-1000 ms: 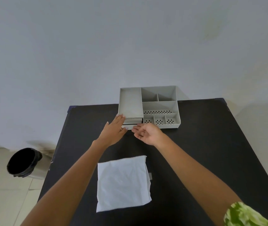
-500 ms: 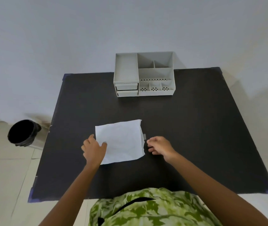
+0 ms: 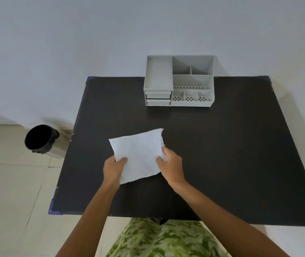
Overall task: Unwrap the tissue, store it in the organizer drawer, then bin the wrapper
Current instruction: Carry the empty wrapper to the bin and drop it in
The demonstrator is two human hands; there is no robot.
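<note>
A white square tissue [image 3: 138,153] lies unfolded near the middle of the black table [image 3: 222,145]. My left hand [image 3: 113,168] pinches its near left edge and my right hand [image 3: 171,165] grips its right edge, which curls up slightly. The grey organizer [image 3: 178,81] stands at the table's far edge with two small drawers [image 3: 158,98] at its front left, both shut. A bin [image 3: 41,140] with a black liner stands on the floor left of the table. I cannot make out the wrapper clearly; a small pale sliver shows by my right thumb.
The organizer has several open compartments, some with perforated floors. A white wall rises right behind the table. Pale floor tiles lie to the left. My green patterned clothing shows at the table's near edge.
Both hands came back from the organizer's drawers to the tissue and took hold of its left and right edges. The camera has pulled back from the table.
</note>
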